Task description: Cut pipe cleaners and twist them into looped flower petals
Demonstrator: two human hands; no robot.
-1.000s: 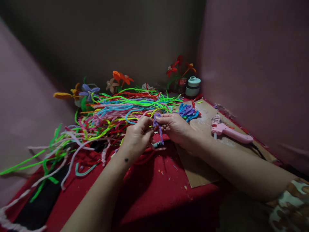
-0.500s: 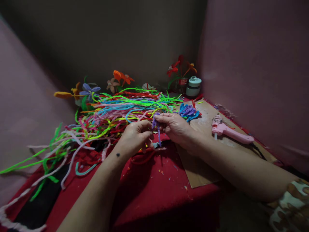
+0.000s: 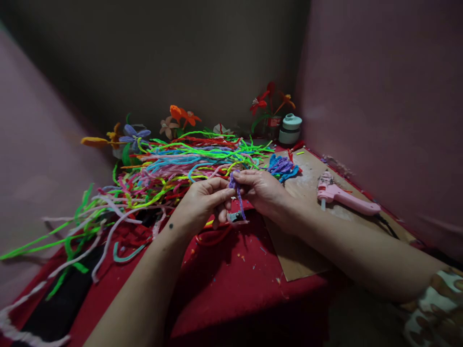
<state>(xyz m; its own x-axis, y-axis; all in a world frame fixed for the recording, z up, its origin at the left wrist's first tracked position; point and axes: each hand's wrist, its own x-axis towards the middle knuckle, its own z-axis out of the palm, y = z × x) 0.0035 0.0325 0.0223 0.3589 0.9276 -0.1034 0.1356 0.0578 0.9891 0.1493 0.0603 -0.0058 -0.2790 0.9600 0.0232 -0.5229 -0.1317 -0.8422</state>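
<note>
Between my two hands is a purple pipe cleaner [image 3: 239,200], bent at the top, with a loose end hanging down. My right hand [image 3: 265,193] pinches its upper part between thumb and fingers. From the other side, the thumb and forefinger of my left hand [image 3: 204,200] close on the bent part. Just below the fingers a tool with a grey head [image 3: 236,217], possibly pliers, lies on the red cloth; its handles are partly hidden. Past my right hand, a bundle of blue and purple pipe cleaner loops [image 3: 282,166] rests on the cardboard [image 3: 307,168].
A big heap of coloured pipe cleaners [image 3: 188,159] spreads behind and left of my hands. On the cardboard at right lies a pink glue gun [image 3: 343,197] with a cord. A lidded jar [image 3: 290,129] and pipe cleaner flowers [image 3: 258,103] stand at the back. Scraps dot the red cloth [image 3: 231,279].
My left hand has shifted slightly to the right, its thumb now against the purple pipe cleaner. The hanging end has swung a little to the right. My right hand has hardly moved.
</note>
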